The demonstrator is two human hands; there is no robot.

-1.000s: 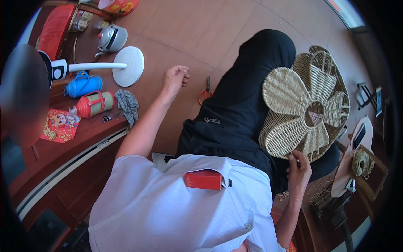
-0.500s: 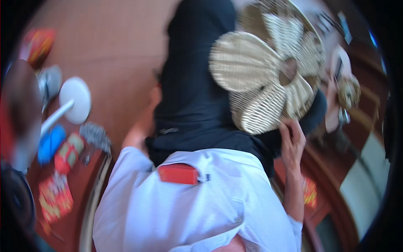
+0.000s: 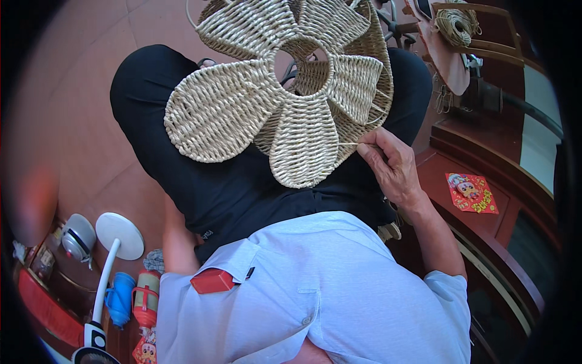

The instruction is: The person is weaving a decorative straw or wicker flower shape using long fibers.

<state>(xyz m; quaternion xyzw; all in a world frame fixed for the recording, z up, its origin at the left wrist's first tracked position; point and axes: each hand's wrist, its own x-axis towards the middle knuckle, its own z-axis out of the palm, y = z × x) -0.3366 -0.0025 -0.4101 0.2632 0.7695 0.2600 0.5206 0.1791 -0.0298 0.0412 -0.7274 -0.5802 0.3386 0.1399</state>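
Note:
A woven straw piece shaped like a flower rests across my lap, with wide petals round an open centre ring. Behind the petals shows a darker woven body, apparently part of the same piece. My right hand is at its lower right edge, thumb and forefinger pinched on a thin straw strand that runs out from the lowest petal. My left forearm goes down beside my left thigh, and the hand itself is hidden behind the leg.
On the left are a white round-ended stand, a metal kettle, a blue thermos and a red one. At right, a coil of cord lies near a wooden frame, and a red decorated packet lies on red-brown wood.
The view has turned and sharpened. The woven flower has tilted and shifted left, its petals more face-on. My right hand, previously at the lower petal's edge, now pinches a visible strand slightly away from it.

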